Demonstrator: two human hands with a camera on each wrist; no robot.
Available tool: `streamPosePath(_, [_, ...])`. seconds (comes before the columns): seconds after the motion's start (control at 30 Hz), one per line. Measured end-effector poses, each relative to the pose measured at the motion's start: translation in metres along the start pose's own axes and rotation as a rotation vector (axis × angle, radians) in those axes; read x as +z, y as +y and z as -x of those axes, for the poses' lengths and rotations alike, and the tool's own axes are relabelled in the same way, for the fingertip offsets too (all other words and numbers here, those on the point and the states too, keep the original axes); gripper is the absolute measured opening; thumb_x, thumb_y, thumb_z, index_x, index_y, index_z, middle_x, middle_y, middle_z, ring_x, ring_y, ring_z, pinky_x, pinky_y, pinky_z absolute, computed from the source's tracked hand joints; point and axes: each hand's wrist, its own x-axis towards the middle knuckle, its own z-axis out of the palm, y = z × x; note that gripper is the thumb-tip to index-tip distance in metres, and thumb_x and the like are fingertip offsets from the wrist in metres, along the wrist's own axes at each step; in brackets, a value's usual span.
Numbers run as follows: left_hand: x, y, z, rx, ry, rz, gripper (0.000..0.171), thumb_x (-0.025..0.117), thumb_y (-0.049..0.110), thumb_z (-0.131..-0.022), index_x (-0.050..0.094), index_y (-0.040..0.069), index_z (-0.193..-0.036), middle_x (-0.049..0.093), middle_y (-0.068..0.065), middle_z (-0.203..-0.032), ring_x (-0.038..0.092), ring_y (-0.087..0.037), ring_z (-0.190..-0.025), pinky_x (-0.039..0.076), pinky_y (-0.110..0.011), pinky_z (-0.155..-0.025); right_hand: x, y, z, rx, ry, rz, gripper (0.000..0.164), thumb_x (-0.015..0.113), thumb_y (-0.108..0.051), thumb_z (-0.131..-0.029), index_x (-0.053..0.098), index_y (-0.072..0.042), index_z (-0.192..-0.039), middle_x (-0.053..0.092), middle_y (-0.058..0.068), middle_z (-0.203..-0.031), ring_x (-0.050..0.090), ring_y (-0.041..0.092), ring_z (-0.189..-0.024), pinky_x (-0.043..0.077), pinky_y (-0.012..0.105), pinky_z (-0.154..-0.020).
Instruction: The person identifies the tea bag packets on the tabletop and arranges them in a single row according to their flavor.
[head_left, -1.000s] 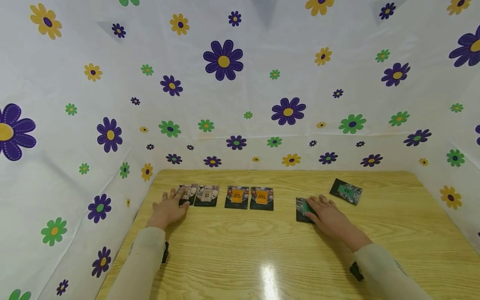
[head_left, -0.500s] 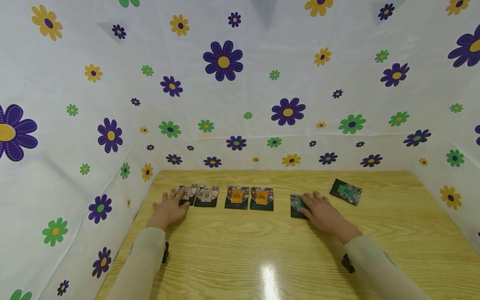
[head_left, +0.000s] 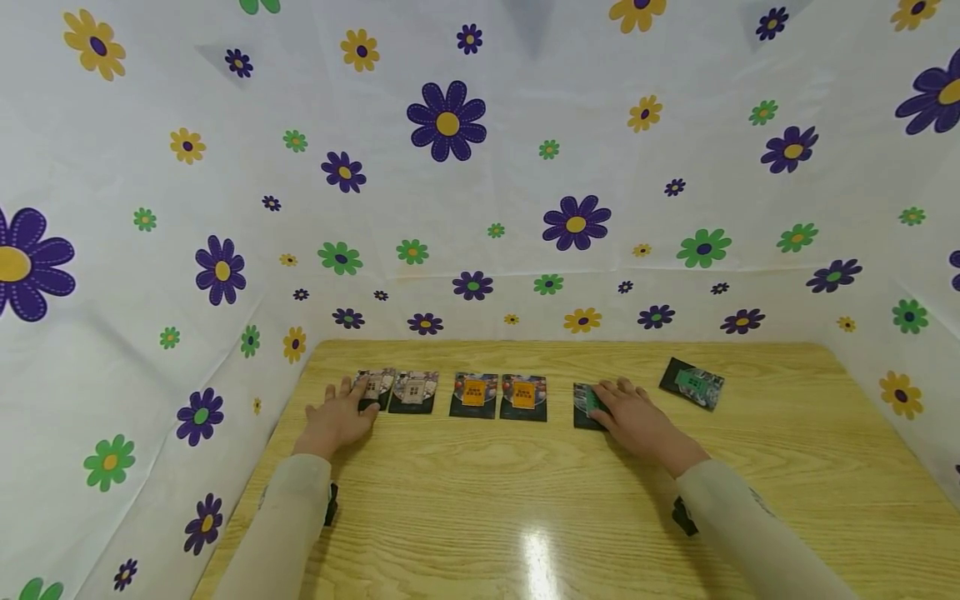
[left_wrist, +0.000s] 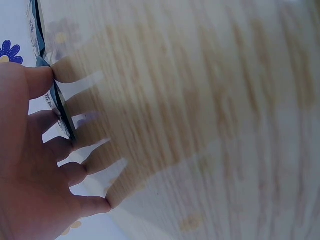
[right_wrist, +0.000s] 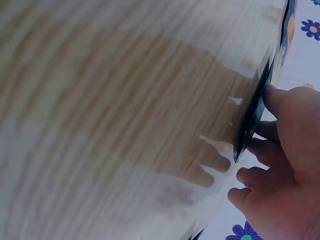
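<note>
Spread fingers of my left hand (head_left: pixel 337 419) rest on a small flat packet with a pale label (head_left: pixel 373 388), at the left end of a row. A matching pale-label packet (head_left: pixel 414 392) lies beside it. My right hand (head_left: pixel 637 423) touches a dark green-label packet (head_left: pixel 588 407) from above with extended fingers, covering its right part. In the right wrist view the thumb and fingertips lie against this packet (right_wrist: pixel 254 112). Between the hands lie two orange-label packets, the left one (head_left: pixel 473 395) and the right one (head_left: pixel 523 397).
A second green-label packet (head_left: pixel 692 383) lies askew at the back right. The glossy wooden table (head_left: pixel 480 500) ends against a white flower-print cloth (head_left: pixel 510 183) that stands around its back and sides.
My right hand has slid the green-label packet leftward and slightly back, closer to the orange-label packets. My left hand stays in place on the pale-label packet.
</note>
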Motion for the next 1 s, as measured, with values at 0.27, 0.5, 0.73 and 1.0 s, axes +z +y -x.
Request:
streamPosePath(0.27, [0.0017, -0.0012, -0.0014, -0.004, -0.005, 0.000, 0.072, 0.039, 0.048, -0.112, 0.015, 0.012, -0.171, 0.008, -0.029, -0.174, 0.008, -0.058, -0.158, 0.011, -0.088, -0.115, -0.0018, -0.0018, -0.0047, -0.010, -0.008, 0.006, 0.056, 0.052, -0.030, -0.112, 0.047, 0.006, -0.155, 0.048, 0.031, -0.157, 0.034, 0.060, -0.149, 0.030, 0.076, -0.118])
streamPosePath(0.5, [0.0009, -0.0014, -0.0013, -0.001, -0.001, 0.003, 0.072, 0.039, 0.047, -0.112, 0.016, 0.011, -0.170, 0.008, -0.029, -0.174, 0.007, -0.059, -0.158, 0.011, -0.089, -0.115, -0.0050, -0.0060, -0.0060, -0.012, -0.017, 0.007, 0.055, 0.052, -0.030, -0.112, 0.048, 0.005, -0.154, 0.049, 0.030, -0.157, 0.035, 0.060, -0.149, 0.031, 0.076, -0.118])
streamPosePath(0.73, [0.0007, -0.0004, -0.0005, -0.009, -0.005, 0.000, 0.072, 0.040, 0.047, -0.112, 0.015, 0.012, -0.171, 0.008, -0.028, -0.174, 0.007, -0.058, -0.158, 0.011, -0.088, -0.115, -0.0038, -0.0040, -0.0054, -0.017, -0.010, 0.015, 0.055, 0.053, -0.029, -0.111, 0.049, 0.005, -0.154, 0.050, 0.030, -0.156, 0.036, 0.061, -0.148, 0.033, 0.075, -0.117])
streamPosePath(1.0, [0.0010, -0.0001, -0.0008, -0.011, -0.005, -0.005, 0.072, 0.039, 0.047, -0.112, 0.015, 0.012, -0.171, 0.007, -0.028, -0.175, 0.006, -0.058, -0.159, 0.012, -0.088, -0.115, -0.0006, 0.0023, -0.0019, -0.009, 0.021, -0.029, 0.056, 0.051, -0.029, -0.112, 0.045, 0.005, -0.156, 0.046, 0.031, -0.159, 0.033, 0.061, -0.149, 0.030, 0.076, -0.119])
